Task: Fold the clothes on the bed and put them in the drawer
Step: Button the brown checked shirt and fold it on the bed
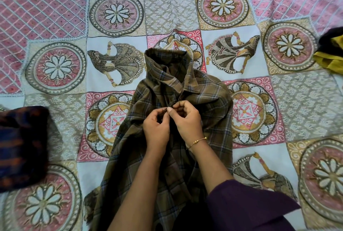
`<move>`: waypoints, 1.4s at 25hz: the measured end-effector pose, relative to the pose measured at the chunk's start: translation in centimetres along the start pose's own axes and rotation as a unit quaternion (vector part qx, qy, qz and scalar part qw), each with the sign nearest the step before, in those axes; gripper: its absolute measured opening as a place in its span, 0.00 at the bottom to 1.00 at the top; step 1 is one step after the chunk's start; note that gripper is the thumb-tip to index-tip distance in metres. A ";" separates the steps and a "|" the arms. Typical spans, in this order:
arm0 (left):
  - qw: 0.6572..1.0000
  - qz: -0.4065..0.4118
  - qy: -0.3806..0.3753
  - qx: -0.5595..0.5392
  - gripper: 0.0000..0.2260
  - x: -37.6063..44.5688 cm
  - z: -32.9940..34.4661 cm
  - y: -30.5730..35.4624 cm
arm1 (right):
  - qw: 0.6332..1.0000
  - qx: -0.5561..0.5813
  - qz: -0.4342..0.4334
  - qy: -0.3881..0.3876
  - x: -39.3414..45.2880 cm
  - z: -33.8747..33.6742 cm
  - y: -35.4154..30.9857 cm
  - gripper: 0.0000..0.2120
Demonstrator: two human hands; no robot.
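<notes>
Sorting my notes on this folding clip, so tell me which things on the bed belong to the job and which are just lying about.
Job:
plaid shirt, pinched at its placket by left hand and right hand
yellow and black clothes, right edge

Lying about:
dark striped cushion
patterned bedsheet

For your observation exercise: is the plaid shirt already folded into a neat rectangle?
No: the plaid shirt lies spread and rumpled, both hands pinching its front placket.

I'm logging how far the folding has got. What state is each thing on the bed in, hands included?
Plaid shirt: spread on the bed, collar away from the person, not yet folded.
Left hand: pinching the shirt front at a button.
Right hand: pinching the shirt front opposite.
Yellow garment: crumpled at the right edge, unfolded.
Dark striped cloth: lying at the left edge; folded or not is unclear.
</notes>
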State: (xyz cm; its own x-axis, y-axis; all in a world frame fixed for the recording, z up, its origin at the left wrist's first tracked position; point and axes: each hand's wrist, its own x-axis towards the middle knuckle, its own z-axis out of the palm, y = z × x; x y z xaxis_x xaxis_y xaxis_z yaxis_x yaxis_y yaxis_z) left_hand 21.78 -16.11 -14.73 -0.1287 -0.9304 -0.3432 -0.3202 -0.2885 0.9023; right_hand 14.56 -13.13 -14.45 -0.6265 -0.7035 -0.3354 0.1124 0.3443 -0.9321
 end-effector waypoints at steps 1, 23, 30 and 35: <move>1.000 -0.013 0.006 -0.013 0.04 0.2 0.1 -0.1 | 1.000 0.004 0.006 -0.002 0.0 -0.1 0.0 0.10; 0.962 -0.111 -0.160 -0.193 0.10 0.4 -3.1 1.3 | 0.996 0.005 -0.009 -0.086 -0.3 -1.1 0.1 0.07; 0.927 -0.171 -0.126 -0.309 0.09 -0.5 -2.5 4.3 | 0.991 0.016 -0.049 -0.124 -1.4 -1.5 -2.5 0.08; 0.915 -0.132 -0.091 -0.370 0.10 -1.4 -3.3 6.5 | 0.962 -0.215 -0.132 -0.105 -3.0 -3.1 -4.7 0.06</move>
State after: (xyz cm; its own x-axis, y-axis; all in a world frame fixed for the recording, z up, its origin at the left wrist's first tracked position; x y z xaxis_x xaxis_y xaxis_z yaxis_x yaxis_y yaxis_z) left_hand 23.00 -17.38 -7.56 -0.3151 -0.7725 -0.5513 0.3526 -0.6347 0.6876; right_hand 13.51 -10.67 -8.66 -0.4156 -0.8958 -0.1577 -0.3859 0.3306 -0.8613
